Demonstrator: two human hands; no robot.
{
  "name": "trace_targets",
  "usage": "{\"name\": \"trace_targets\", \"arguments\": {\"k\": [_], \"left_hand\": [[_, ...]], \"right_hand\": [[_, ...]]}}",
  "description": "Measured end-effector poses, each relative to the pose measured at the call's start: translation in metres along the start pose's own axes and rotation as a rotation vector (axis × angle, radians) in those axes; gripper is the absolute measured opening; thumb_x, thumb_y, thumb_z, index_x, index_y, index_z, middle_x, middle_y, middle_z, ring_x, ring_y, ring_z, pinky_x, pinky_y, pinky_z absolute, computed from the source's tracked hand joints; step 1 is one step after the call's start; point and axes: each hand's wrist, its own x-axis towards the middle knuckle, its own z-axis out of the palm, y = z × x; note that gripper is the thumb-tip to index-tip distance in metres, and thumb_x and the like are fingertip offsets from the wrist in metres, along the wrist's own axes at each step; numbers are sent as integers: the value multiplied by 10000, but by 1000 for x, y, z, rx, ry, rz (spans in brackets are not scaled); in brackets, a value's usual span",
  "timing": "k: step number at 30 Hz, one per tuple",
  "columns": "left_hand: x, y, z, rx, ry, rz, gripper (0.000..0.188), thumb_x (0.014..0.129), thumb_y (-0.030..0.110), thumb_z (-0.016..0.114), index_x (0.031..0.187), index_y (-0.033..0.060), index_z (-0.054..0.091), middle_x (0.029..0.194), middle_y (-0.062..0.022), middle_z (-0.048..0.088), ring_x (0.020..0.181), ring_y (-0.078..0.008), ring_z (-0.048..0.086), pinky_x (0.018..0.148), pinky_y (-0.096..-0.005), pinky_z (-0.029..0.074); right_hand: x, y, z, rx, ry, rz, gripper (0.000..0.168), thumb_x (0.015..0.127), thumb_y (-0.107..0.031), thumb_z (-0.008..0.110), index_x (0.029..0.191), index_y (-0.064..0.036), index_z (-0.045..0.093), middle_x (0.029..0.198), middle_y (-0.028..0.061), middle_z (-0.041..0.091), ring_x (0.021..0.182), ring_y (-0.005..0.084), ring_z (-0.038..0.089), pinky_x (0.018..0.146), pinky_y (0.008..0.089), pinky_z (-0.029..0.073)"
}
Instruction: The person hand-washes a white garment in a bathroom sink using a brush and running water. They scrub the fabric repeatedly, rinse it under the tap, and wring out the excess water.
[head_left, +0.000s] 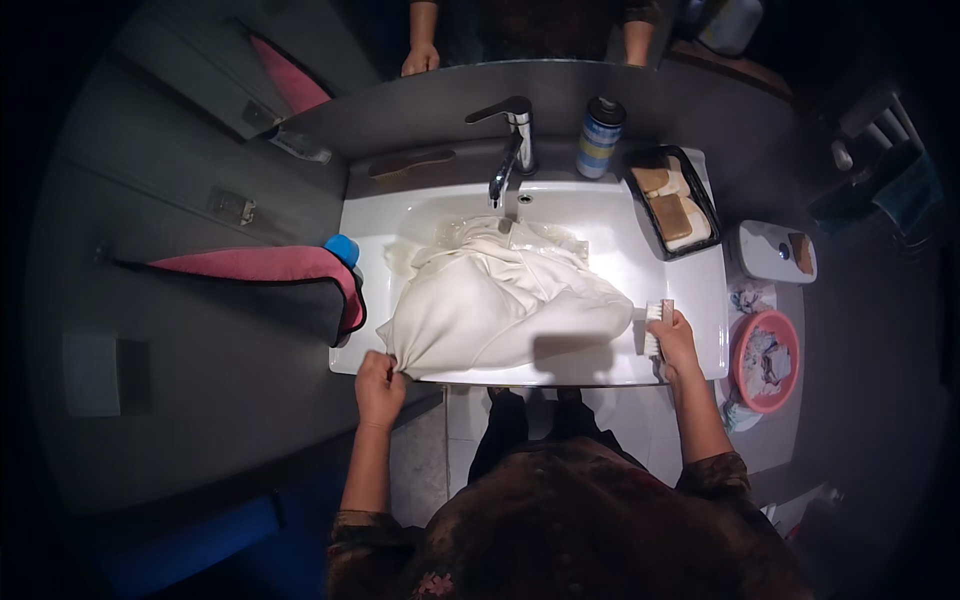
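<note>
A wet white cloth (480, 300) lies bunched in a white washbasin (626, 210), spilling over its front ledge. At the basin's front left corner my left hand (379, 388) pinches the edge of the cloth, pulling folds towards it. My right hand (677, 346) grips a scrubbing brush (667, 311) with white bristles near the front right rim. Those bristles face left, apart from the cloth. Above the cloth stands a chrome faucet (521, 142), its spout pointing down into the basin.
A black tray (709, 217) holding several soap bars sits at the back right. Beside the faucet are a blue can (600, 139) and a wooden brush (412, 163). A pink cloth (255, 264) hangs at left, near a blue cup (342, 250). A pink tub (789, 390) stands right.
</note>
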Motion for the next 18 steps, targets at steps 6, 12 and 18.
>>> {"name": "trace_targets", "arguments": {"k": [6, 12, 18], "left_hand": [[-13, -12, 3, 177, 27, -28, 252, 688, 9, 569, 939, 13, 591, 883, -169, 577, 833, -365, 570, 776, -412, 489], [38, 52, 32, -132, -286, 63, 302, 761, 11, 530, 1044, 20, 636, 976, -190, 641, 923, -360, 619, 854, -412, 488], [47, 28, 115, 365, -456, 151, 379, 908, 264, 553, 1237, 79, 593, 1328, -165, 541, 1326, -313, 415, 1139, -445, 231]], "right_hand": [[8, -1, -6, -417, -73, -285, 234, 715, -58, 671, 922, -31, 566, 816, 63, 598, 717, 175, 594, 655, 300, 487], [53, 13, 38, -1075, -382, -533, 316, 627, -126, 685, 888, -28, 537, 824, 163, 609, 819, 322, 621, 735, 372, 487], [27, -42, 38, -737, -281, -461, 290, 653, -142, 662, 878, -14, 532, 797, 182, 617, 763, 363, 605, 711, 363, 484]]}}
